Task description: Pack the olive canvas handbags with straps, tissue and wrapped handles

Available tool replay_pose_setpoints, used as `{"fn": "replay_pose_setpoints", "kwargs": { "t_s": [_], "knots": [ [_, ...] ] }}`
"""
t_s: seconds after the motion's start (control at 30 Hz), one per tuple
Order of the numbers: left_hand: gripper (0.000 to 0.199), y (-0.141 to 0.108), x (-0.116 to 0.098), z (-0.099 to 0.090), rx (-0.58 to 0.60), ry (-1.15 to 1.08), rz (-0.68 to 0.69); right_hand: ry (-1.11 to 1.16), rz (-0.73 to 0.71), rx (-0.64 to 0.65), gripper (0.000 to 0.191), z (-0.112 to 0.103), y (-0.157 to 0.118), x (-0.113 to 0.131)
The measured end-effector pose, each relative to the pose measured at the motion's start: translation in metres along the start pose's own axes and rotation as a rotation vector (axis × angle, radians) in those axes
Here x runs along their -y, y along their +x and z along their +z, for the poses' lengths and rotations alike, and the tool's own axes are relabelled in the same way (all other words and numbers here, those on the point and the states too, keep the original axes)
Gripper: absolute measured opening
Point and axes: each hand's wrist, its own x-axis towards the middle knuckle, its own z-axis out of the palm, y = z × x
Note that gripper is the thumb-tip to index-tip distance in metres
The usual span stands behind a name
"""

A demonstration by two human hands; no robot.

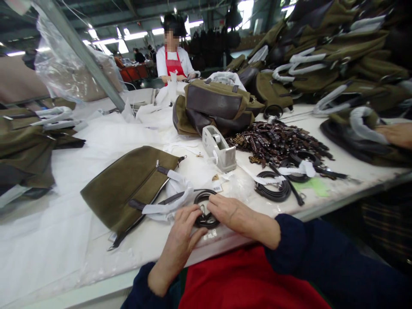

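Observation:
Near the table's front edge lies a dark leather strap [202, 196] wound into a coil, with a metal clasp showing in its middle. My left hand [180, 234] grips the coil's left side, its fingertips on the rim and the thumb low in front. From the right, my right hand [233, 213] has its bent fingers closed over the other side; the part of the strap beneath them is hidden. Just to the left, an olive handbag [124, 189] with dark trim lies flat, its handles [167, 209] wrapped in white paper and reaching towards my left hand.
Beyond my hands stands a grey tape dispenser [220, 150]. To its right are a heap of patterned strips [277, 139] and more coiled straps [273, 189]. Olive bags [219, 101] pile up behind. A person [174, 60] stands across the table; another person's hand [395, 134] touches a bag at right.

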Motion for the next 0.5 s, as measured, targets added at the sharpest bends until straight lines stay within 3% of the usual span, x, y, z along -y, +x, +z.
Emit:
{"fn": "replay_pose_setpoints", "kwargs": {
  "t_s": [0.2, 0.5],
  "knots": [
    [0.053, -0.001, -0.007, 0.006, -0.069, -0.044, -0.046, -0.071, 0.169, 0.019, 0.01, 0.01, 0.009, 0.019],
    [0.05, -0.001, -0.008, 0.008, -0.089, -0.055, -0.018, 0.037, 0.401, 0.055, 0.007, -0.001, 0.013, 0.028]
  ]
}}
